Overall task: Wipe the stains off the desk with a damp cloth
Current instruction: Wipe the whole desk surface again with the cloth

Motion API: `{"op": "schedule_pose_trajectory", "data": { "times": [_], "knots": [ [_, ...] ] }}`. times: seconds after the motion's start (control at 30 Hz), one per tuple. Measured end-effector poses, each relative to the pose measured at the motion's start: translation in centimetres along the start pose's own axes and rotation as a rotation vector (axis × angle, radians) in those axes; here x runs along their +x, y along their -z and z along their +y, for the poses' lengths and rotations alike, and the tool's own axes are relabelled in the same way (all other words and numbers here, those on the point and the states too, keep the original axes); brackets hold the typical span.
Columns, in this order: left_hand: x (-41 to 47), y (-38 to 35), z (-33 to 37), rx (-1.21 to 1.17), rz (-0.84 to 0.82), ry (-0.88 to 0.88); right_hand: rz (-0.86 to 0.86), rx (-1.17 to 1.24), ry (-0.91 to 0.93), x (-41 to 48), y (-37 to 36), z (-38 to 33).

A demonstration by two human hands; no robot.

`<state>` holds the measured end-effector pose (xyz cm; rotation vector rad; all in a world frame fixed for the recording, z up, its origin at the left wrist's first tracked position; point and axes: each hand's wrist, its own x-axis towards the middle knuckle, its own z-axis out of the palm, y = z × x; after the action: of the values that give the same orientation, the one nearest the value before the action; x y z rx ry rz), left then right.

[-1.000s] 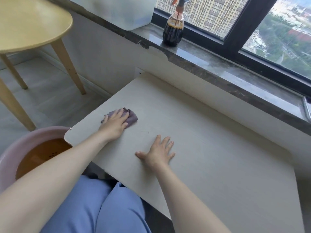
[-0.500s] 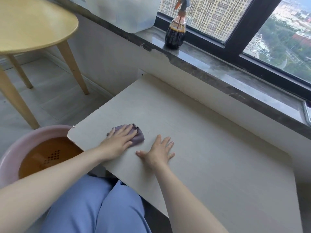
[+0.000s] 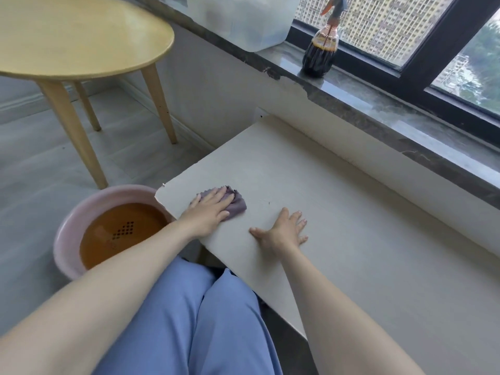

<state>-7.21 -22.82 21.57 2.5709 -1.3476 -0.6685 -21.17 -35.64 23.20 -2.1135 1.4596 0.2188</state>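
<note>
A beige desk [image 3: 365,239] runs under the window sill. Near its left front corner lies a bunched purple cloth [image 3: 236,205], and my left hand [image 3: 208,212] presses flat on top of it, fingers over the cloth. A short way to the right, my right hand [image 3: 282,234] rests palm down on the bare desk with fingers spread, holding nothing. A tiny dark speck [image 3: 269,203] marks the desk between the cloth and my right hand. Part of the cloth is hidden under my left hand.
A pink basin [image 3: 65,239] of brown water stands on the floor just left of the desk corner. A round wooden table [image 3: 75,39] is at the far left. On the dark sill sit a spray bottle [image 3: 320,52] and a translucent box [image 3: 243,20].
My left hand has slid the cloth over the desk's left part, toward the front edge and a little to the right. My right hand has stayed planted. The view has shifted.
</note>
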Motion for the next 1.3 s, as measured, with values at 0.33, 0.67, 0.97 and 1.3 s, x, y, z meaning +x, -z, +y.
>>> {"op": "schedule_pose_trajectory", "data": {
  "times": [0.33,0.67,0.97,1.3],
  "knots": [
    [-2.0,-0.2,-0.8,-0.009,-0.078,-0.068,0.012,0.000,-0.004,0.1,0.0,0.0],
    [-3.2,0.8,-3.3,-0.032,-0.176,-0.135,0.014,0.010,-0.015,0.3,-0.1,0.0],
    [-3.6,0.3,-4.2,0.048,-0.084,-0.103,0.007,0.027,-0.015,0.2,0.0,-0.2],
    [-1.4,1.2,-5.6,-0.033,0.047,0.030,-0.007,0.024,-0.028,0.0,0.2,-0.3]
  ]
}}
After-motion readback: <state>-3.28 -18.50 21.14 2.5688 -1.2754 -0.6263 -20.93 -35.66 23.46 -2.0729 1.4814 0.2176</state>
